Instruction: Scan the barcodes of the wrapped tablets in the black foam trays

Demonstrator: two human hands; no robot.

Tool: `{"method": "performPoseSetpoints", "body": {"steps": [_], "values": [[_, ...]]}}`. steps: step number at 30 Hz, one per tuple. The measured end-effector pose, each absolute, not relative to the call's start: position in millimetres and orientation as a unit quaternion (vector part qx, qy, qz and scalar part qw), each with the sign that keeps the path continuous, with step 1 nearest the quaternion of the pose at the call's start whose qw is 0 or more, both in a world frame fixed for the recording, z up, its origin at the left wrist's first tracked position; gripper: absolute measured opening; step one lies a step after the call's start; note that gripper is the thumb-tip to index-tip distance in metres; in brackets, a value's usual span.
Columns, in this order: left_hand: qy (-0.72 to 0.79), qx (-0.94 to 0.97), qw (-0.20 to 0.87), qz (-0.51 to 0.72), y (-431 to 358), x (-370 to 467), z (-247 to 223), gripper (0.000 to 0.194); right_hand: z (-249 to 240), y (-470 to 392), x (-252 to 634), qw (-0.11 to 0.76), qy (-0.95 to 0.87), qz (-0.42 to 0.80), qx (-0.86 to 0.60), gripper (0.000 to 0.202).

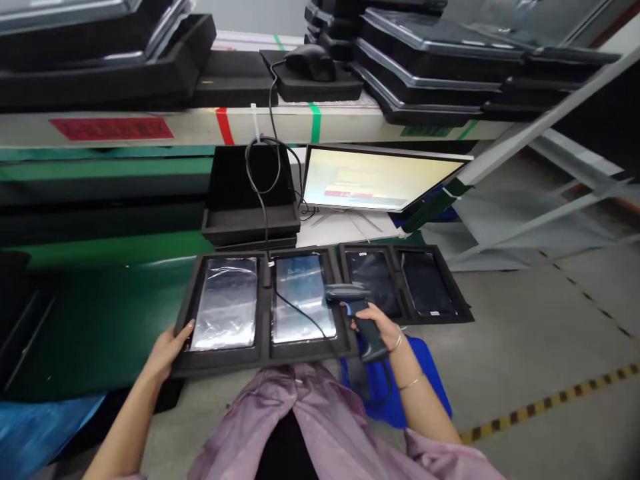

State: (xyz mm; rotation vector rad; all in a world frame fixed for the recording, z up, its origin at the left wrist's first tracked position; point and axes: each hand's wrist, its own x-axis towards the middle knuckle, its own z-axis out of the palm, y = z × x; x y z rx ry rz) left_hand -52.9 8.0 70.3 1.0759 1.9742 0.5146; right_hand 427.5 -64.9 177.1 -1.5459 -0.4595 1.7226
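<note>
My left hand (167, 350) grips the left edge of a black foam tray (264, 313), thumb on top of its rim. Two film-covered tablets lie in this tray, a left one (227, 307) and a right one (303, 297). In my right hand (376, 323) is a dark handheld scanner (367, 327), its head above the right edge of that tray. Close behind the scanner, a second foam tray (399, 280) holds two dark tablets, one (373, 277) partly covered by the scanner and another (427, 283) to its right.
A lit monitor (375, 177) stands behind the trays, beside stacked foam trays (250, 223). A cable crosses the left tray. The shelf above carries a mouse (311, 63) and stacked trays (425, 67). A blue stool (425, 380) is below right; green conveyor belt (90, 320) lies left.
</note>
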Motion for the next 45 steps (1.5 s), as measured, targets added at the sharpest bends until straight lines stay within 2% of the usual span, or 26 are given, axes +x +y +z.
{"method": "performPoseSetpoints", "body": {"steps": [3,8,16,23,39,45], "values": [[0.765,0.407,0.454,0.207,-2,-15,55,0.062,195,-73,456,0.369,-0.207,0.610,-0.670,0.038],[0.784,0.425,0.418,0.175,-2,-6,39,0.078,209,-110,444,0.293,-0.251,0.581,-0.717,0.036],[0.797,0.463,0.370,0.116,-1,-4,45,0.072,193,-132,401,0.205,-0.324,0.541,-0.748,0.025],[0.789,0.466,0.379,0.127,-1,-2,48,0.073,194,-120,396,0.142,-0.416,0.476,-0.762,0.021],[0.787,0.477,0.370,0.126,1,-1,42,0.076,197,-123,387,0.155,-0.414,0.452,-0.775,0.018],[0.779,0.476,0.384,0.141,0,1,45,0.068,193,-123,368,0.247,-0.261,0.581,-0.730,0.033]]}}
